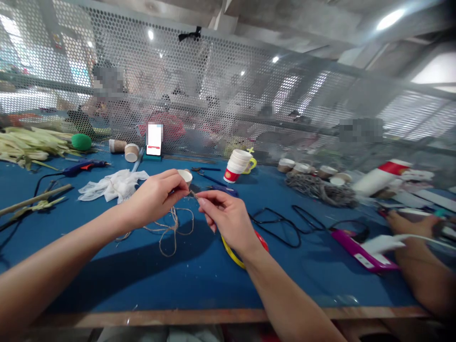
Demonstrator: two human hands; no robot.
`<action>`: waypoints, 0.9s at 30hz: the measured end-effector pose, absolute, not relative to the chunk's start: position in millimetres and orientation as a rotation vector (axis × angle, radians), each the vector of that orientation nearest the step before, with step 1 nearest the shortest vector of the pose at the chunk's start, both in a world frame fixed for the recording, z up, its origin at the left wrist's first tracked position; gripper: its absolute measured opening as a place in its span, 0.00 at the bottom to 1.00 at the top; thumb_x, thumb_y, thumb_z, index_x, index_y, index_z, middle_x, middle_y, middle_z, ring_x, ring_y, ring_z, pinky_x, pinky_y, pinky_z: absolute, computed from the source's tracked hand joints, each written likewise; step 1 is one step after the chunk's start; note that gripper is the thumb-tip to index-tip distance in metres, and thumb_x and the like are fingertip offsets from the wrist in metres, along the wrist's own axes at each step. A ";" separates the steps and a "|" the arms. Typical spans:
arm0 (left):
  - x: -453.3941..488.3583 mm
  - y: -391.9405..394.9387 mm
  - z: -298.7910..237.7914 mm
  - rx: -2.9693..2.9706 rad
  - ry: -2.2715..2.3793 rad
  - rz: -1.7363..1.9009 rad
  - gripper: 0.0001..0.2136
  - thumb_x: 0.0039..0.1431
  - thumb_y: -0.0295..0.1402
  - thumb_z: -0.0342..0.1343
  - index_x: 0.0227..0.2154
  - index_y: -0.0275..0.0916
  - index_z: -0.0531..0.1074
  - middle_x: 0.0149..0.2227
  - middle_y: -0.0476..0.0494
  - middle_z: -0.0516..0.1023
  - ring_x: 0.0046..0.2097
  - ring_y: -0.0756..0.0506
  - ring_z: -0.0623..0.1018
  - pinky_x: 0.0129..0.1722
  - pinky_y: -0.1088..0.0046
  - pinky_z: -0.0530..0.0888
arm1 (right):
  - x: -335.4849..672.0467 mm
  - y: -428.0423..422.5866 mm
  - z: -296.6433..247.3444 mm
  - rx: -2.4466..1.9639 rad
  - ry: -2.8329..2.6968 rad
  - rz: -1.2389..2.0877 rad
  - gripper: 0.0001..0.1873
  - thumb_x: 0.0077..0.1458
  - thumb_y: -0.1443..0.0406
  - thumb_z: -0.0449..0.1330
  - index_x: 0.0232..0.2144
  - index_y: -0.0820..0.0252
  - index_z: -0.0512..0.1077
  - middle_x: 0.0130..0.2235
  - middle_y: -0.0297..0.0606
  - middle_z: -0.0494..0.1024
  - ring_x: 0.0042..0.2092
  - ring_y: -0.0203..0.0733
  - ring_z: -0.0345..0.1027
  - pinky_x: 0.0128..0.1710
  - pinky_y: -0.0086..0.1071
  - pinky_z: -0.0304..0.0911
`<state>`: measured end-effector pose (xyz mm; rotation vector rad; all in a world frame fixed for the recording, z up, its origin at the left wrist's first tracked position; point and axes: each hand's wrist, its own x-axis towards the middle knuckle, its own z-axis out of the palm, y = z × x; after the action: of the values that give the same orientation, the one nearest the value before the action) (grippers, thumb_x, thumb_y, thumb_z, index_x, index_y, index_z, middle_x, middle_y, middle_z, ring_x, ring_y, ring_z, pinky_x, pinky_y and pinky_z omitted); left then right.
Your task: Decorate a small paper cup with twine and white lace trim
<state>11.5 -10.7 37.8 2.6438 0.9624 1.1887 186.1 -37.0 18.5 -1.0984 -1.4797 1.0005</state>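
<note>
while l hand (156,197) & r hand (228,216) each pinch twine (173,232) tight betw. fingertips, no knot visible yet; remainder hangs in loose loops.

Pretty plain look tbh: slim bare left hand (153,197) and bare right hand (228,216), short unpainted nails, both forearms uncovered to the near edge.

— How do the arms lie?
— Both bare forearms reach in from below, the left from the lower left corner, the right from bottom centre, and converge.
— And the bare left grip (156,197)?
— Thumb and fingers pinched tight, back of the hand up.
— The bare right grip (228,216)?
— Pinched too, its fingertips nearly meeting the left's, other fingers curled.
</note>
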 end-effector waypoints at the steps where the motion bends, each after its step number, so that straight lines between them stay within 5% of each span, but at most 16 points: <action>1: 11.6 -10.8 37.9 2.628 0.969 1.191 0.05 0.55 0.26 0.48 0.27 0.34 0.67 0.28 0.47 0.69 0.28 0.53 0.67 0.27 0.79 0.64 | 186.0 -36.7 18.3 -1.087 -1.455 1.023 0.09 0.46 0.64 0.59 0.31 0.63 0.72 0.21 0.30 0.69 0.17 0.26 0.56 0.12 0.21 0.53; 15: 11.2 -11.4 39.5 2.370 0.998 1.130 0.05 0.55 0.29 0.48 0.26 0.35 0.66 0.24 0.51 0.68 0.26 0.54 0.65 0.25 0.79 0.62 | 186.2 -33.7 19.3 -0.877 -1.217 1.476 0.06 0.41 0.66 0.62 0.27 0.61 0.73 0.18 0.28 0.68 0.14 0.23 0.52 0.09 0.18 0.44; 27: 1.0 -1.9 42.2 2.606 0.786 0.712 0.05 0.53 0.26 0.49 0.26 0.36 0.69 0.27 0.49 0.72 0.30 0.53 0.69 0.30 0.79 0.65 | 192.5 -40.6 25.4 -1.135 -1.814 1.192 0.07 0.47 0.65 0.58 0.30 0.62 0.74 0.21 0.30 0.68 0.17 0.25 0.55 0.14 0.21 0.51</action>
<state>1.0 -1.9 42.2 2.6057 0.7856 0.7117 192.5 -40.6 25.4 -1.1355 -1.8140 1.1916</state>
